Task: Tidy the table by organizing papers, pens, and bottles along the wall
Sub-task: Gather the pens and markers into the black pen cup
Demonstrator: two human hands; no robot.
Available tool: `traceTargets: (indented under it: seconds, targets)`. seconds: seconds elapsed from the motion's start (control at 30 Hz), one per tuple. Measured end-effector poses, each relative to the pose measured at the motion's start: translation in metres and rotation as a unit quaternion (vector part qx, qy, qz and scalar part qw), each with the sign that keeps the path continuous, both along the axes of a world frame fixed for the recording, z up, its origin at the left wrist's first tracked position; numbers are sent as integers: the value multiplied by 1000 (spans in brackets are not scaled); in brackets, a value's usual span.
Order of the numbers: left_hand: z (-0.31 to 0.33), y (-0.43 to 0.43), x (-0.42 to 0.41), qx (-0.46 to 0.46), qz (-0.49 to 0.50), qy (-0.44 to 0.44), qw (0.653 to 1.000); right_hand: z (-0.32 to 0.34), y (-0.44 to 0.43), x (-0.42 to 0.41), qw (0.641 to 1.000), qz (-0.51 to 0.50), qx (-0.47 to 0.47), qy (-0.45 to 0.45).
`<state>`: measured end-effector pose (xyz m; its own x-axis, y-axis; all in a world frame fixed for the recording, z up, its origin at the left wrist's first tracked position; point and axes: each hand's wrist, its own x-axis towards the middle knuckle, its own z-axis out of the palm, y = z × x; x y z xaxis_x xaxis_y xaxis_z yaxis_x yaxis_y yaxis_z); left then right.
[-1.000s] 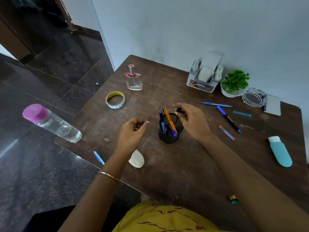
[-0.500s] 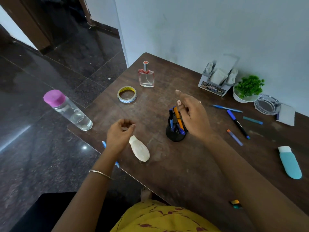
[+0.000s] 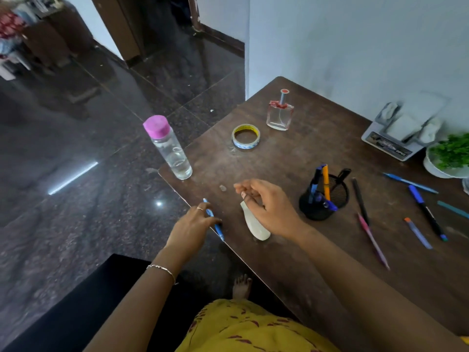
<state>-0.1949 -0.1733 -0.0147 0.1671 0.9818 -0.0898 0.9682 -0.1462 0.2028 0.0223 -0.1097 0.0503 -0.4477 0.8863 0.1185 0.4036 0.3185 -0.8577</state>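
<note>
While the left hand (image 3: pixel 191 228) reaches over the table's (image 3: pixel 291 158) near edge, its fingers curl around a blue pen (image 3: pixel 214 221) lying right at that edge; whether they pinch it or only touch it cannot be told. The right hand (image 3: pixel 269 209) hovers just above a white tube (image 3: pixel 255 226) lying flat beside the pen, fingers loosely spread and apart, one fingertip seeming to touch the tube's narrow end.

Just right of that hand stands a black mesh cup (image 3: pixel 324 201) with blue, orange and black pens upright in it. More pens lie loose to its right: a black one (image 3: pixel 360 199), a pink one (image 3: pixel 373 240), a blue marker (image 3: pixel 427 212) and others nearer the wall. A clear bottle (image 3: pixel 170 148) with a pink cap stands at the table's left corner. A tape roll (image 3: pixel 246 136) and a perfume bottle (image 3: pixel 280 114) sit farther back, apart from each other. Against the wall are a grey organizer (image 3: pixel 396 138) holding papers and, just beside it, a potted plant (image 3: pixel 450 154).
</note>
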Motion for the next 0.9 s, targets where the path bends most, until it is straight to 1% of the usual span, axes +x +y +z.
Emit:
traceTargets:
  seconds: [0.13, 0.3, 0.37, 0.43, 0.47, 0.53, 0.6, 0.63, 0.7, 0.8, 0.87, 0.9]
  targets:
    - [-1, 2, -1, 31, -38, 21, 999, -6, -6, -7, 999, -1, -35, -14]
    - [1, 9, -10, 66, -48, -12, 997, -5, -5, -8, 998, -6, -67, 0]
    - [9, 12, -5, 88, -23, -67, 994, 0, -3, -5, 997, -21, -70, 10]
    - [23, 19, 9, 104, 31, -167, 980, 5, 0, 1, 997, -37, -65, 8]
    - [32, 25, 20, 105, 64, -231, 965, 9, 2, 6, 997, -49, -54, 3]
    - [52, 38, 43, 105, 121, -352, 922, 17, 6, 18, 996, -84, -13, -4]
    - [73, 51, 68, 99, 144, -445, 878, 27, 10, 31, 991, -130, 27, 0]
    - [82, 58, 81, 94, 137, -480, 861, 32, 11, 40, 987, -154, 41, 3]
    - [98, 69, 107, 75, 103, -531, 838, 43, 13, 60, 977, -205, 58, 1]
    - [112, 84, 143, 41, 65, -572, 817, 49, 13, 93, 955, -290, 54, 19]
    - [110, 94, 163, 19, 43, -577, 816, 48, 12, 116, 938, -342, 47, 27]
    - [108, 99, 173, 12, 30, -568, 822, 46, 11, 127, 930, -364, 42, 23]
